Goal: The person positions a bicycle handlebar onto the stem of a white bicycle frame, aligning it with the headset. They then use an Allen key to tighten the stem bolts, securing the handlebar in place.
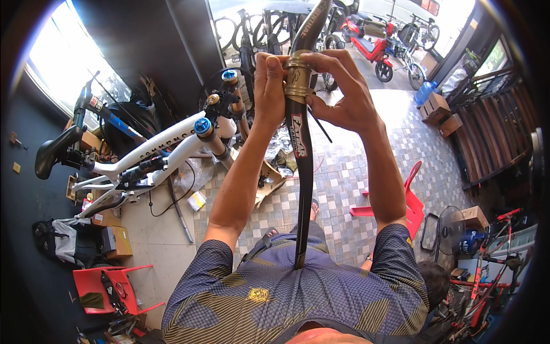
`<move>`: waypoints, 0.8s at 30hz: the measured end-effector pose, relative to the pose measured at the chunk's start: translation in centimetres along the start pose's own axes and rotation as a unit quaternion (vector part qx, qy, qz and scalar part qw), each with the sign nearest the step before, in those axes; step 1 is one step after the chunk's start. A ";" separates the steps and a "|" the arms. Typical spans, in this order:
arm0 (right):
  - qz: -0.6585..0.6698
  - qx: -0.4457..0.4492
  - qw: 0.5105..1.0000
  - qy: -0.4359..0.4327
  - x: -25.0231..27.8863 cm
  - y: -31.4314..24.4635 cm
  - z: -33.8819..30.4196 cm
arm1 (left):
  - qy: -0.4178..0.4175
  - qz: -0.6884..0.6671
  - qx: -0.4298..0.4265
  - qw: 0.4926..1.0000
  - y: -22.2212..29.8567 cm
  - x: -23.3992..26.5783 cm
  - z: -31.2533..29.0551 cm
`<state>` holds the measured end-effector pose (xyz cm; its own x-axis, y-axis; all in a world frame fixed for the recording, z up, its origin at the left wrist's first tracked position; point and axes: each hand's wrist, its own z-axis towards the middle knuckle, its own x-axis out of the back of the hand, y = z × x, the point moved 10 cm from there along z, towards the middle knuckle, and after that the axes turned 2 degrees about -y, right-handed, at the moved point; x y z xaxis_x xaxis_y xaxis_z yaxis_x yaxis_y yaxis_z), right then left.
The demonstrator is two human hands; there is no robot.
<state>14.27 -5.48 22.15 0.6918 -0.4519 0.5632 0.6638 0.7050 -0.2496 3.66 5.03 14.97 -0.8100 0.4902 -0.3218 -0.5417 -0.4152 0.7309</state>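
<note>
A black bicycle handlebar (304, 166) with a red and white label stretches from the top of the view down to my chest. Around its middle sits a gold-brown handlebar stem (297, 77). My left hand (268, 86) is closed against the stem's left side, its fingers bent upward. From the other side my right hand (345, 94) pinches the stem, index finger on its upper part and thumb on its lower part. A thin black rod (322, 127), looking like a hex key, slants down from beneath the right thumb; its upper end is hidden.
A white bike frame (163, 136) with a gold-legged fork stands left. Red chairs (109, 289) are on both sides. A fan (452, 229) and bike parts fill the right, near a slatted wooden rack (495, 135). A red scooter (369, 49) and several bikes stand beyond.
</note>
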 end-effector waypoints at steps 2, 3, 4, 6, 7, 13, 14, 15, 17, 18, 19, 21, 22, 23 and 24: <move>0.000 -0.005 1.000 -0.002 -0.1 0.1 -0.1 | 0.007 0.014 0.005 1.000 -0.1 0.2 -0.1; 0.000 -0.008 1.000 -0.003 -0.2 0.2 -0.2 | 0.008 0.012 0.004 1.000 0.0 0.3 -0.2; 0.001 -0.011 1.000 -0.004 -0.3 0.2 -0.2 | 0.009 0.010 0.002 1.000 0.1 0.2 -0.2; -0.010 0.006 1.000 -0.013 -0.4 -0.1 -0.2 | 0.013 0.014 -0.002 1.000 0.2 0.3 -0.3; -0.016 0.015 1.000 -0.017 -0.4 -0.3 -0.1 | 0.017 0.020 -0.003 1.000 0.2 0.5 -0.4; 0.061 -0.022 0.997 0.046 -1.0 0.2 -0.9 | 0.048 -0.029 0.030 0.998 0.1 0.9 -0.7; 0.071 -0.029 0.995 0.057 -1.0 0.0 -1.1 | 0.051 -0.032 0.026 0.998 0.3 0.9 -0.6; 0.082 -0.036 0.994 0.067 -1.1 -0.3 -1.2 | 0.048 -0.028 0.026 0.998 0.6 0.9 -0.5; 0.098 -0.044 0.992 0.073 -1.0 -0.3 -1.1 | 0.041 -0.017 0.026 0.999 1.3 0.6 -0.6; 0.102 -0.045 0.991 0.069 -0.8 -0.3 -0.9 | 0.047 -0.031 0.035 0.998 1.4 0.6 -0.7; 0.107 -0.046 0.991 0.065 -0.8 -0.3 -0.8 | 0.053 -0.044 0.044 0.997 1.3 0.4 -0.8; 0.149 -0.045 0.985 0.071 -0.5 0.0 -0.8 | 0.070 -0.055 0.059 0.994 1.0 0.4 -1.3; 0.170 -0.045 0.982 0.073 -0.3 0.1 -0.7 | 0.081 -0.052 0.067 0.993 0.7 0.5 -2.0; 0.154 -0.033 0.984 0.078 0.1 -0.1 -0.7 | 0.091 -0.047 0.073 0.992 0.6 0.6 -2.8; 0.137 -0.023 0.987 0.084 0.6 -0.4 -0.8 | 0.044 -0.021 0.097 0.994 1.5 -0.7 -3.7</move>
<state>14.62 -6.45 21.99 0.8822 -0.3336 0.3323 0.4541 0.7895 -0.4130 2.56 1.21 14.04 -0.8092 0.4309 -0.3995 -0.5286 -0.2369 0.8152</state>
